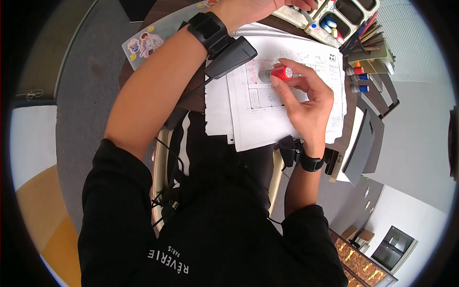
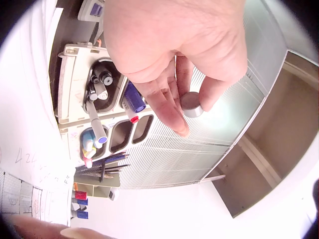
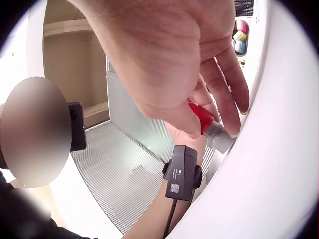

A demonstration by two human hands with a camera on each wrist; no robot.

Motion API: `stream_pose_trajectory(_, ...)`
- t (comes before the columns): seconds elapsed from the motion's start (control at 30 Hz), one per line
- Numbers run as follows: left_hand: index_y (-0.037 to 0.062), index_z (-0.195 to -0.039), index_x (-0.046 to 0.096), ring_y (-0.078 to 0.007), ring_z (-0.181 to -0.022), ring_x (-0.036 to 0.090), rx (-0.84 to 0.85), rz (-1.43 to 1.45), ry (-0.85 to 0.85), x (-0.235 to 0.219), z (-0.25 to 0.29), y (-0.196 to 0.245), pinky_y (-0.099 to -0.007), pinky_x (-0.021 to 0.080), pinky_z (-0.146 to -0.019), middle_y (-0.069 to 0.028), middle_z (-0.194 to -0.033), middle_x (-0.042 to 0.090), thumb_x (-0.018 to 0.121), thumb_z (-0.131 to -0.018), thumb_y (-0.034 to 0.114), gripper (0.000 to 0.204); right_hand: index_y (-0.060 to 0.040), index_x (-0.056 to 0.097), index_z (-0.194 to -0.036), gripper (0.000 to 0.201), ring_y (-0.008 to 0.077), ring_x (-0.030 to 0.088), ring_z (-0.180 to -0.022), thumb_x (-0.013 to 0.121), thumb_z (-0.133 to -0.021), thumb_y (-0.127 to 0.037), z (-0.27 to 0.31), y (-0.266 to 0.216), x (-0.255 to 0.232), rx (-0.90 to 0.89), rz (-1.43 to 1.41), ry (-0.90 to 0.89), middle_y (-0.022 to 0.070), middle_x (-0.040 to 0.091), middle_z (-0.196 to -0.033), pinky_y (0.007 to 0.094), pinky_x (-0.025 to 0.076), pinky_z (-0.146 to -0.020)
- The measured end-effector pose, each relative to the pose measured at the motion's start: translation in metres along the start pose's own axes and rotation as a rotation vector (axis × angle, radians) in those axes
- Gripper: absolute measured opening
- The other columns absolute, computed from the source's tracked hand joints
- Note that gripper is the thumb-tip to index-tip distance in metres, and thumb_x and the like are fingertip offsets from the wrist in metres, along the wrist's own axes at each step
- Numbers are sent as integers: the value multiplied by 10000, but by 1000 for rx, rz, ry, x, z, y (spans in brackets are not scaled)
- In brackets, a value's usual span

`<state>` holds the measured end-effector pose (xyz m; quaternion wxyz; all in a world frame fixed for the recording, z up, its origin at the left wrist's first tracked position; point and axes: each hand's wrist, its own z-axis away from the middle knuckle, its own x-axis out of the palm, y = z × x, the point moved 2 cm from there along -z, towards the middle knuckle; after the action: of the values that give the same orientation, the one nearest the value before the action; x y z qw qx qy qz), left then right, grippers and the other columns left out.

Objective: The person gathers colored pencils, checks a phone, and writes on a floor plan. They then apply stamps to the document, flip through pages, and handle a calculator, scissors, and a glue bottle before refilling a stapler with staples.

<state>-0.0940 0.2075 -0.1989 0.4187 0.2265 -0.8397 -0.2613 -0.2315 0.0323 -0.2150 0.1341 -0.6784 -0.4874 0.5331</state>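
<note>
Down on the dark bench (image 1: pixel 189 100) a big white sheet of paper (image 1: pixel 267 122) lies spread, printed with a form and dotted with faint round marks, and just beyond its far edge sits a pale compartmented organiser (image 1: pixel 354 14) full of pens and markers, with a few small bottles (image 1: pixel 357 79) standing beside it. Now the right hand (image 1: pixel 306 103) is over the middle of the sheet, its grip clamped on a red stamp (image 1: pixel 282 73), thumb and fingertips curled round the barrel. The stamp's long axis lies nearly flat over the paper, running left to right in the head view, with the grey stamping end pointing left toward the printed form and the red body held back in the fingers; whether that grey end touches the paper I cannot tell. The right wrist view shows the same red barrel and grey tip poking out from under the fingers. Up at the far edge by the organiser, the left hand (image 1: pixel 260 7) hangs above the compartments, and the left wrist view shows it pinching a small grey round cap (image 2: pixel 192 104) between thumb and fingertips.
</note>
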Motion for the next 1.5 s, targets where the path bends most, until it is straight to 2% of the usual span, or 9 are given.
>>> stream_pose_trajectory(0.43,-68,-1167,642,-207,-794,693,-16,-8,13,0,1,0,-291,574,-693,-151,-940,684,634,-994,181,304,-50,726,-1081,291,176,709,-698,791,-799,-17,-3,-11,9,-87,91,-59,96,734,-966,276,542,-619)
stream_pose_trajectory(0.53,-67,-1164,643,-209,-799,693,-25,-12,20,3,0,1,-296,571,-695,-153,-946,685,633,-995,183,302,-55,724,-1082,282,184,711,-709,783,-809,-17,-5,-14,7,-156,149,-56,95,733,-959,283,545,-618)
stream_pose_trajectory(0.6,-67,-1161,644,-209,-802,694,-37,-14,20,2,1,-1,-298,569,-696,-154,-951,686,632,-995,183,300,-9,723,-1104,321,114,694,-721,796,-792,6,-4,-15,7,-81,116,-69,80,741,-952,255,539,-704)
stream_pose_trajectory(0.73,-67,-1147,648,-212,-800,695,-27,-21,32,-2,3,-4,-299,562,-695,-158,-962,688,626,-997,180,290,-25,714,-1094,303,146,704,-697,800,-803,-26,5,2,8,2,-13,36,105,738,-961,264,561,-661)
stream_pose_trajectory(0.8,-67,-1143,648,-213,-800,695,-16,-24,26,-2,2,-3,-298,561,-696,-159,-964,689,625,-997,180,288,-12,706,-1117,317,117,698,-714,799,-814,-25,7,5,4,145,-206,156,108,738,-961,264,575,-712)
stream_pose_trajectory(0.83,-66,-1141,649,-214,-801,695,-21,-27,32,-2,2,-3,-298,562,-696,-160,-963,689,626,-996,181,287,-13,702,-1133,315,110,698,-735,786,-830,-19,7,5,1,163,-188,152,108,738,-959,278,582,-742)
stream_pose_trajectory(1.07,-59,-1132,655,-220,-798,697,-22,-33,24,-2,2,-4,-301,567,-691,-163,-959,691,631,-992,182,279,-17,709,-1121,311,110,701,-713,785,-819,-8,5,6,-7,135,-80,105,101,745,-969,270,574,-721)
stream_pose_trajectory(1.5,-61,-1161,652,-221,-800,700,-18,-18,34,-2,1,-2,-300,568,-688,-162,-957,692,640,-989,184,300,-31,731,-1070,292,141,696,-660,799,-787,-9,-4,3,-2,4,60,28,100,742,-945,264,530,-609)
